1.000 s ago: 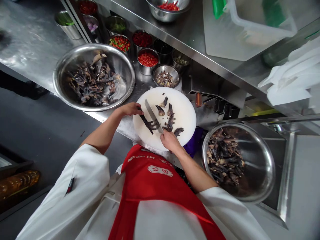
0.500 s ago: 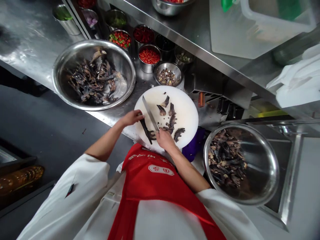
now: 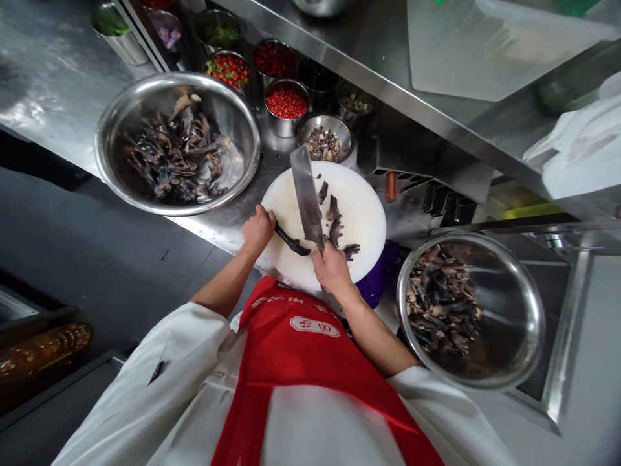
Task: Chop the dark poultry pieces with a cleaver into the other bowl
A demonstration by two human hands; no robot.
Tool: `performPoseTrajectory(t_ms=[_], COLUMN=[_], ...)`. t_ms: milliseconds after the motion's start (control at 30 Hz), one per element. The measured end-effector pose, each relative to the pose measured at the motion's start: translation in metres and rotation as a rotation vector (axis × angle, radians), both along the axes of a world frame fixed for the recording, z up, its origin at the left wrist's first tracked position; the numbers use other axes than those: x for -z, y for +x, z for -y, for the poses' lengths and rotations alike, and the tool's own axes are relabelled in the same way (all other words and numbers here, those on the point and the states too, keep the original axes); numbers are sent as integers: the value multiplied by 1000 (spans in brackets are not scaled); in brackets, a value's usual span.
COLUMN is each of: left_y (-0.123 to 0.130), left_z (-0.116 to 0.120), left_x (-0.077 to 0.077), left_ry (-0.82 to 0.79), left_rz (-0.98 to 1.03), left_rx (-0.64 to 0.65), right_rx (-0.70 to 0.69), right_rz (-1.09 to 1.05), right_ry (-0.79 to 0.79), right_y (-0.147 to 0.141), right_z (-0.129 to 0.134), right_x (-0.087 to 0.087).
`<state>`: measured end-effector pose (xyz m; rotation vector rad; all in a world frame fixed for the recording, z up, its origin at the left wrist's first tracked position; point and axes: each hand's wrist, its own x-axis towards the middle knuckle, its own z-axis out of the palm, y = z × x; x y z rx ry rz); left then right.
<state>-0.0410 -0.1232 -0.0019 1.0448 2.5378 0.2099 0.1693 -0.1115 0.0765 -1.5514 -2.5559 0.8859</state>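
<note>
My left hand is closed on one end of a black chicken foot, whose other end lies on the round white chopping board. In my right hand is the handle of a cleaver. Its broad blade points away from me over the board, with its flat side facing up. Several cut dark pieces lie to the right of the blade, partly hidden by it and by my right hand.
A steel bowl of uncut dark feet stands at the left. Another steel bowl with cut pieces is at the right. Behind the board are containers of chopped red chilli and other ingredients, under a steel shelf edge. A knife rack stands behind right.
The cleaver has risen and turned, showing its broad side instead of a thin edge. The foot's toe end has swung up and right, and my left hand has shifted slightly left.
</note>
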Motion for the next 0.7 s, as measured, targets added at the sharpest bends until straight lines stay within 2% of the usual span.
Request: performPoseTrajectory(t_ms=[67,133,300,400,467,600,700], left_y=[5,6,3,3,2,-3,-10], left_z=[1,2,2,2,3,8,14], left_x=[0,-1,-3,-3,-1,4,5], left_ry=[-3,2,-12,-10,2,50,59], left_rz=[-7,-3,-30,-22,-4,41,93], left_rx=[3,7,-5,-9,-8,15,38], right_rx=[3,-16,-119,-108,-82,3,41], right_rz=[-32,-8,208,215,197,81,9], right_ry=[29,21,-137,-139,-125,-91,-147], right_y=[-5,-11,-20,-20,-16,-3,9], right_z=[2,4,5,3,-1,-10,-11], right_x=[-9,-7,28,40,40,28,20])
